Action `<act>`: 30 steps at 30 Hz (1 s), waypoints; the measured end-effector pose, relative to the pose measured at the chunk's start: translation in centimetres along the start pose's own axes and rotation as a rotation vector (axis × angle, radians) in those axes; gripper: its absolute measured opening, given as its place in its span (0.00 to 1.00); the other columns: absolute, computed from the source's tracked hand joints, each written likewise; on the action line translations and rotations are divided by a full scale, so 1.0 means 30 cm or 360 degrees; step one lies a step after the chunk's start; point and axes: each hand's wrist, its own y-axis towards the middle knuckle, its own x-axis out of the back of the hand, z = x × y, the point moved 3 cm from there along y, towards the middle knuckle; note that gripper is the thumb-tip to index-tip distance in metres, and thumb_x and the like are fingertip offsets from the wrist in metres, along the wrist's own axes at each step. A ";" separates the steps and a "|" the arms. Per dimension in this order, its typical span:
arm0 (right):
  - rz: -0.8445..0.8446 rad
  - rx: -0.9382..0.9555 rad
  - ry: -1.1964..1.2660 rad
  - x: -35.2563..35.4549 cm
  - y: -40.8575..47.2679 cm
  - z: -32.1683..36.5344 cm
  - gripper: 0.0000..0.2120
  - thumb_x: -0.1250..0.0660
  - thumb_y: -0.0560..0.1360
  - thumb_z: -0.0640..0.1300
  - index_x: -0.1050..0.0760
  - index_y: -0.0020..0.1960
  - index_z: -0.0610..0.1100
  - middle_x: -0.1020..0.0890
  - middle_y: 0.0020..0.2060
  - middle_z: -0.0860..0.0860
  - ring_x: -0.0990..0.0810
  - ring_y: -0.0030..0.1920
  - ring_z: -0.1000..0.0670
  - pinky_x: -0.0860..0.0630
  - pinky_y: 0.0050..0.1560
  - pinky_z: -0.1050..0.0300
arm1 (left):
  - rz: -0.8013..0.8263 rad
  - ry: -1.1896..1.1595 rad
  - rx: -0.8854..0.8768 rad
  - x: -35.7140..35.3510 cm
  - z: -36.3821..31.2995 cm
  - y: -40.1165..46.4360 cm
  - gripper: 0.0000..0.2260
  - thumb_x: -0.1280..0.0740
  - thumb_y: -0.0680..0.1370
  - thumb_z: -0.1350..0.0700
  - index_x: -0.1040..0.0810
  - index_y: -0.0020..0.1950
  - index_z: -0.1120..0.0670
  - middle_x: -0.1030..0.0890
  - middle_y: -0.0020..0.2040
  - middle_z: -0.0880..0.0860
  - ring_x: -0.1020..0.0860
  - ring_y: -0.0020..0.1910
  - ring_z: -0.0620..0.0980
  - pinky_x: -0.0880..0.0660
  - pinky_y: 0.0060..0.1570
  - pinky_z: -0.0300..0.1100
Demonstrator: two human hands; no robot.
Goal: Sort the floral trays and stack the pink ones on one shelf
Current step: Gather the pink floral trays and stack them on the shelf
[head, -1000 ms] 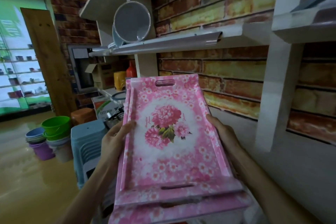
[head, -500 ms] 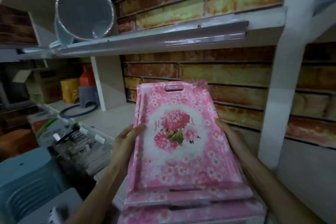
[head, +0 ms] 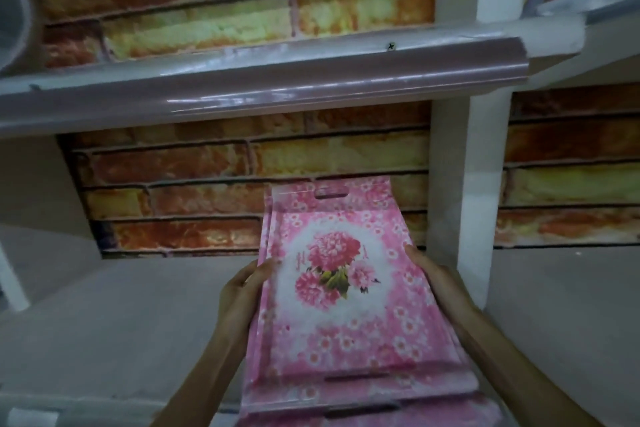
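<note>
Pink tray stack [head: 346, 305] held lengthwise over the grey shelf [head: 121, 315], far end w/ handle slot aimed at the brick wall, prob so it slides straight in. Left hand [head: 242, 291] & right hand [head: 433, 277] each grip a long edge, fingers curled round it, keeping the stack squared & level

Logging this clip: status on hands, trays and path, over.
Left hand and right hand grip the pink trays by the side edges. Stack held over the grey shelf. Nothing in the way.
</note>
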 end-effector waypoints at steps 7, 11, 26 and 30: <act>-0.0374 -0.0033 -0.0017 0.042 0.021 -0.067 0.29 0.24 0.65 0.61 0.20 0.55 0.39 0.13 0.39 0.48 0.14 0.42 0.46 0.19 0.42 0.56 | 0.0114 -0.0039 0.0217 -0.019 0.120 0.152 0.06 0.26 0.72 0.53 0.13 0.46 0.53 0.13 0.45 0.56 0.15 0.48 0.56 0.21 0.56 0.54; -0.0430 -0.0060 -0.0015 0.055 0.028 -0.106 0.32 0.23 0.63 0.62 0.19 0.56 0.39 0.12 0.42 0.45 0.13 0.42 0.44 0.17 0.47 0.52 | 0.0173 -0.0020 0.0276 -0.023 0.175 0.196 0.07 0.26 0.71 0.50 0.13 0.46 0.51 0.13 0.46 0.56 0.15 0.49 0.57 0.22 0.57 0.57; -0.0419 -0.0041 -0.0070 0.032 0.078 -0.150 0.13 0.24 0.70 0.53 0.17 0.40 0.42 0.13 0.35 0.46 0.13 0.40 0.45 0.19 0.45 0.55 | 0.0184 -0.0002 0.0415 -0.007 0.271 0.259 0.14 0.24 0.69 0.50 0.15 0.50 0.57 0.14 0.45 0.60 0.15 0.46 0.58 0.20 0.53 0.58; -0.0380 -0.0094 -0.0102 0.032 0.110 -0.166 0.19 0.24 0.68 0.55 0.16 0.47 0.39 0.12 0.39 0.45 0.13 0.42 0.45 0.19 0.52 0.51 | 0.0160 0.0004 0.0447 0.001 0.292 0.271 0.15 0.24 0.69 0.50 0.15 0.50 0.58 0.14 0.45 0.61 0.15 0.46 0.60 0.21 0.54 0.61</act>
